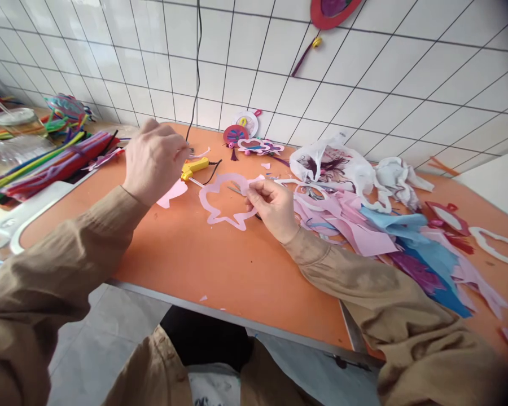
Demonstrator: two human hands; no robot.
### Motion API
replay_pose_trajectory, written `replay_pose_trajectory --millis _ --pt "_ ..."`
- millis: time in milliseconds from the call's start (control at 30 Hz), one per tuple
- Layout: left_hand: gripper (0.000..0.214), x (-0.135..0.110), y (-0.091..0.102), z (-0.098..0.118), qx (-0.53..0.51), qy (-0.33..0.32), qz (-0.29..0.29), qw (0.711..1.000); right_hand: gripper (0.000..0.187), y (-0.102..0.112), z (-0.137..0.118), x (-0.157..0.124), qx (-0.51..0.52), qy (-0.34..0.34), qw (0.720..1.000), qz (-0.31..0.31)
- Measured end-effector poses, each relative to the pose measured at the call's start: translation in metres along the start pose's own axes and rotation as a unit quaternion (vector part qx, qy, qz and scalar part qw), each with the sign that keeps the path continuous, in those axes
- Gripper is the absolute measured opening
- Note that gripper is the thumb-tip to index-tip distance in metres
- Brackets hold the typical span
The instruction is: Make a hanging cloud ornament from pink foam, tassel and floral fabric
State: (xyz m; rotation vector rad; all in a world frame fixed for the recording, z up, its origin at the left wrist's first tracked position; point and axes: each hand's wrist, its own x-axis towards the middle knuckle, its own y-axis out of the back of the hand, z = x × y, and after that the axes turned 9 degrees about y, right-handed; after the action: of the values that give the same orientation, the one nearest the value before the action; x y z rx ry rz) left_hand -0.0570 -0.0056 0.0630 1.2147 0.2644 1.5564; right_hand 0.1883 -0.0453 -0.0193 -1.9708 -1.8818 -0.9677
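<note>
My right hand [271,207] pinches the right side of a pale pink cut-out outline [220,206], a thin frame shape that lies over the orange table [220,265]. My left hand [154,158] is raised above the table with its fingers curled near a thin strip or cord; what it grips is too small to make out. Just past it lies a yellow glue gun [195,167] with a black cord running up the tiled wall. A solid pink cut piece [171,194] lies under my left hand.
A heap of pink, blue and purple scraps [385,237] and a white plastic bag [334,163] fill the right side. Coloured pipe cleaners [46,163] lie at left. Finished round ornaments [241,135] sit by the wall. The table's front edge runs close to my lap.
</note>
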Motion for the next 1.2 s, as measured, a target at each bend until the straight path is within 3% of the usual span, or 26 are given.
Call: replay_pose_trajectory --millis 33,67,133,167,200,267,367,500,600,700,800,967,1200 --pt "0.031 -0.004 0.0 0.007 -0.032 0.061 -0.049 0.996 0.014 0.001 -0.001 0.0 -0.051 0.052 0.997 0.014" --pt "0.04 -0.009 -0.002 0.014 -0.08 0.107 -0.143 0.981 0.013 0.002 -0.002 0.001 -0.106 0.111 0.988 0.028" --pt "0.057 -0.021 -0.009 0.027 -0.212 0.169 -0.339 0.901 0.013 0.005 -0.005 0.002 -0.195 0.228 0.953 0.046" --pt "0.062 -0.027 -0.014 0.031 -0.293 0.196 -0.388 0.852 0.013 0.006 -0.005 0.002 -0.222 0.277 0.933 0.047" --pt "0.063 -0.033 -0.019 0.034 -0.374 0.234 -0.4 0.803 0.014 0.007 -0.005 0.002 -0.239 0.318 0.916 0.045" --pt "0.055 -0.043 -0.029 0.037 -0.487 0.282 -0.381 0.733 0.019 0.008 -0.003 0.002 -0.262 0.366 0.892 0.033" --pt "0.027 -0.051 -0.043 0.035 -0.571 0.31 -0.33 0.685 0.024 0.009 0.001 0.0 -0.291 0.367 0.883 -0.015" --pt "0.016 -0.054 -0.054 0.028 -0.592 0.321 -0.288 0.681 0.028 0.008 -0.003 -0.003 -0.251 0.317 0.912 -0.068" --pt "0.018 -0.053 -0.057 0.024 -0.57 0.303 -0.288 0.708 0.033 0.007 -0.009 -0.003 -0.197 0.258 0.944 -0.055" --pt "0.022 -0.052 -0.055 0.026 -0.536 0.262 -0.299 0.745 0.024 0.003 -0.01 -0.004 -0.149 0.177 0.971 -0.055" --pt "0.025 -0.053 -0.053 0.029 -0.534 0.247 -0.299 0.751 0.015 -0.002 -0.007 -0.007 -0.093 0.092 0.99 -0.058" --pt "0.028 -0.06 -0.057 0.031 -0.548 0.307 -0.288 0.722 0.014 -0.004 -0.009 -0.011 -0.057 0.026 0.997 -0.036" --pt "0.04 -0.059 -0.063 0.026 -0.51 0.263 -0.285 0.768 0.027 -0.004 -0.018 -0.01 -0.027 -0.019 0.996 -0.08"
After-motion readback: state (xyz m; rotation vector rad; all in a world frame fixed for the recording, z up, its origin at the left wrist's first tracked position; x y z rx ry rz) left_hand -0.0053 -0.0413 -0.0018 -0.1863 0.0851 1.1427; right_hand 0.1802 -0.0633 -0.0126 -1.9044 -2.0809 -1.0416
